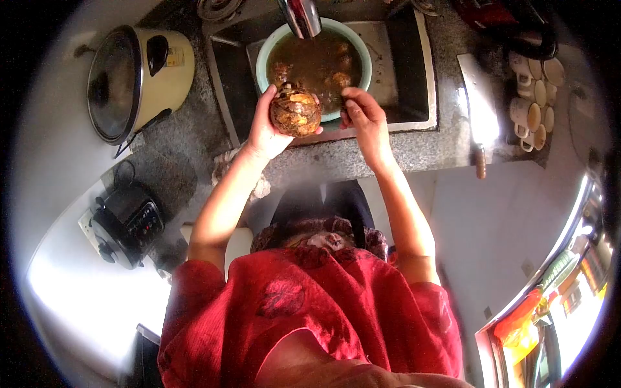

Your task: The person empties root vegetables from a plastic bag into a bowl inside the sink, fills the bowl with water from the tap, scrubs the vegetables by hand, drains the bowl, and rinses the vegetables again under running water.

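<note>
My left hand (272,126) is closed around a round, rough brown root vegetable (295,113) with yellowish patches, which looks like a taro. It is held over the near rim of a pale green basin (367,68) in the sink. Murky brown water (307,61) fills the basin, and a few brown lumps (341,79) show at its surface. Just right of the vegetable, my right hand (365,116) has its fingers pinched together near the basin's rim. Whatever is between those fingertips, if anything, is too small to make out.
A metal faucet (301,16) hangs over the basin inside the sink (381,48). On the right counter lie a wide-bladed knife (477,103) and several cups (533,107). A cream rice cooker (165,77) and a black appliance (132,223) stand to the left.
</note>
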`<move>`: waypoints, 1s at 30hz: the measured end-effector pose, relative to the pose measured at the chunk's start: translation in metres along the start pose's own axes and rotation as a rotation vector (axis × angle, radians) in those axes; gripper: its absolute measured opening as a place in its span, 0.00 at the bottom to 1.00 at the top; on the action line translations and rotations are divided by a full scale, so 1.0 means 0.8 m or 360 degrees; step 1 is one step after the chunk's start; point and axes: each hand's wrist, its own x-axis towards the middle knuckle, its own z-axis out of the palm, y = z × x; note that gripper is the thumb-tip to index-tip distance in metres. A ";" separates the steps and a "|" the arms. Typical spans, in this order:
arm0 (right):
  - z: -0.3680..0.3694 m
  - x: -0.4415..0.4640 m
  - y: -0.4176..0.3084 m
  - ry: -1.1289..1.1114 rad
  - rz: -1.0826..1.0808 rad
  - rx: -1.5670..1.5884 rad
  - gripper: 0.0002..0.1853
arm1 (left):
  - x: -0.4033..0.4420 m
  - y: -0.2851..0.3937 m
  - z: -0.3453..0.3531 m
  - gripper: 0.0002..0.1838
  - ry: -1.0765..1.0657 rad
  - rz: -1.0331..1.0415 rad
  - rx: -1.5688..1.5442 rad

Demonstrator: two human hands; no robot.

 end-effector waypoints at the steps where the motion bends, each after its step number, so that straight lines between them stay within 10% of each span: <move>1: 0.003 -0.004 -0.004 -0.0108 -0.0026 -0.0086 0.11 | 0.001 -0.001 0.001 0.35 0.0172 0.0075 0.0168; 8: 0.034 -0.002 -0.044 -0.0122 -0.0033 -0.0867 0.16 | 0.015 0.005 0.004 0.20 -0.0005 0.0450 0.1459; 14: 0.023 0.010 -0.014 -0.0106 -0.0229 -0.0960 0.13 | 0.019 -0.001 0.009 0.24 0.0460 0.0336 0.0799; 19: 0.005 0.022 0.015 -0.0030 -0.0037 -0.0873 0.10 | 0.029 0.012 -0.018 0.39 -0.0294 -0.0212 0.0141; 30: 0.024 0.017 0.021 0.0088 -0.0174 -0.0215 0.11 | 0.034 -0.007 0.002 0.37 0.0284 0.0084 0.0140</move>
